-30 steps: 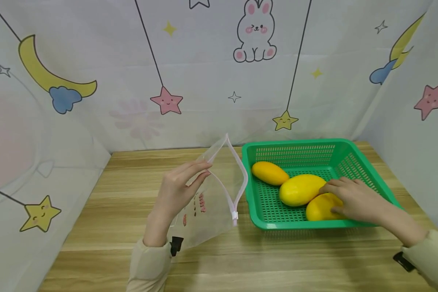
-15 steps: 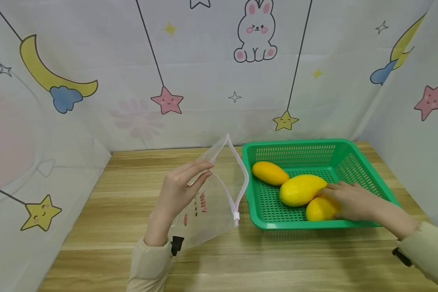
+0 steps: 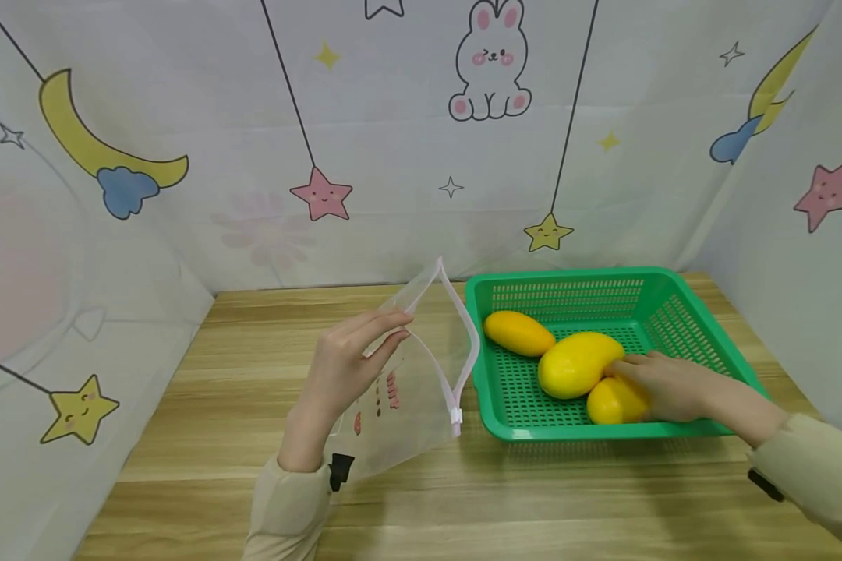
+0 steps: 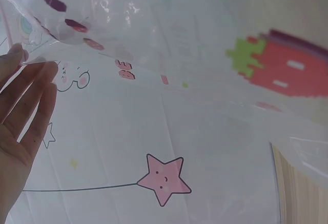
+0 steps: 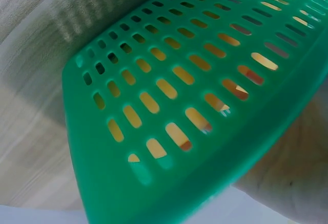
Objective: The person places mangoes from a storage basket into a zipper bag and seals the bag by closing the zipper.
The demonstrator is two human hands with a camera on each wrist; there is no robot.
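Note:
My left hand pinches the rim of a clear slider zip bag between thumb and fingers. The bag's mouth gapes toward the basket, and its slider sits at the lower corner. In the left wrist view the bag shows a strawberry print, with the left hand at its edge. Inside the green basket, my right hand grips the front yellow mango, covering its right end. Touching it is a larger mango; a slimmer orange-yellow mango lies at back left.
The basket stands at the right of the wooden table, near the back wall cloth printed with stars and a rabbit. In the right wrist view the slotted basket wall hides most of the hand.
My right hand has shifted slightly left and closed around the front mango. The larger mango has tilted a little against it. The left hand and bag are nearly still.

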